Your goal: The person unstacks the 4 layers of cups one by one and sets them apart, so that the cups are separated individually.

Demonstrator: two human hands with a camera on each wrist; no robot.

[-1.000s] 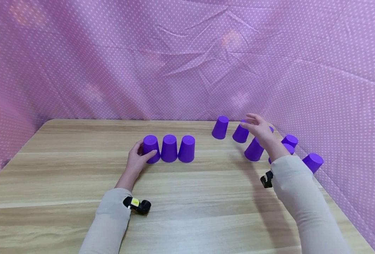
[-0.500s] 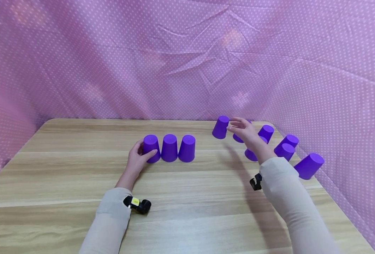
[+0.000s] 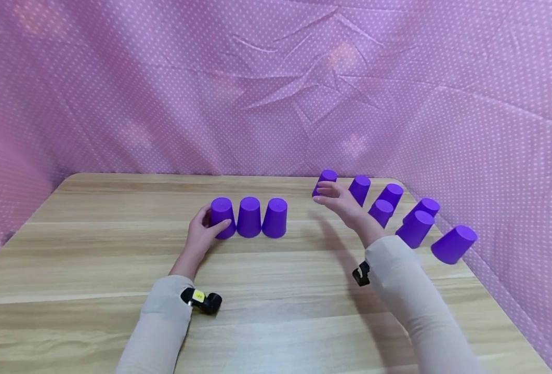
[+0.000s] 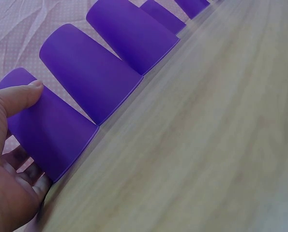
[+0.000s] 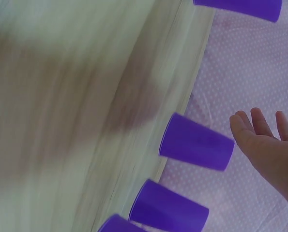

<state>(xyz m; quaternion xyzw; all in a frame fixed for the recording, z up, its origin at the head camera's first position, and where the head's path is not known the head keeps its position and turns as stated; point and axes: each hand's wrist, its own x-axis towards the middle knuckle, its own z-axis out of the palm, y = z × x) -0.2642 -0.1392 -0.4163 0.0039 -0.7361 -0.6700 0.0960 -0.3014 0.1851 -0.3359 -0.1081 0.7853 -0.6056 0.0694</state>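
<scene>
Three purple cups stand upside down in a side-by-side row near the table's middle. My left hand grips the leftmost cup, its thumb across the front and the other fingers round the far side, as the left wrist view shows. Beside that cup stand the middle cup and the right-hand cup. My right hand hovers above the table with loosely bent fingers and nothing in them. From the head it partly covers a back cup; in the right wrist view a gap lies between the fingers and the cups.
Several more upturned purple cups, among them a far-right cup and a nearer cup, stand scattered on the right of the wooden table. A pink dotted cloth hangs behind and at both sides.
My right hand has moved left and slightly nearer, away from above the right-hand cups, uncovering several of them. The left hand and its cup have stayed in place.
</scene>
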